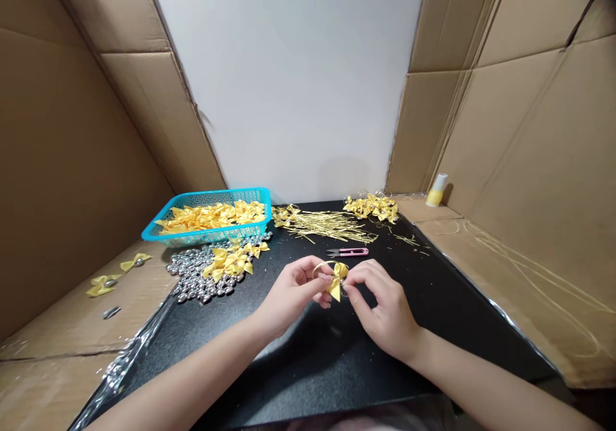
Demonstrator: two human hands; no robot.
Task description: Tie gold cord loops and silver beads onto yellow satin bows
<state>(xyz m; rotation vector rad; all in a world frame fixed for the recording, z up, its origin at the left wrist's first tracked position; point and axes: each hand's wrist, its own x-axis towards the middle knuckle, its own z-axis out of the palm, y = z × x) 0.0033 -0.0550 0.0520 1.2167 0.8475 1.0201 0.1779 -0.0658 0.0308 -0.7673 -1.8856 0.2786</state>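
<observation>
Both hands meet above the middle of the black table (308, 354). My left hand (294, 290) and my right hand (380, 306) each pinch a small yellow ribbon bow (337, 281) between fingertips. A thin gold cord loop (321, 265) arcs over the bow between the two hands. Whether a bell hangs on the bow is hidden by the fingers.
A blue basket (212, 233) of yellow bows stands at the back left, beside a heap of silver bells (197, 277) with loose bows (233, 261) on it. Pink snips (347, 251), cut gold cords (327, 224), finished bows (373, 206) and a yellow spool (437, 190) lie behind. Cardboard walls enclose the table.
</observation>
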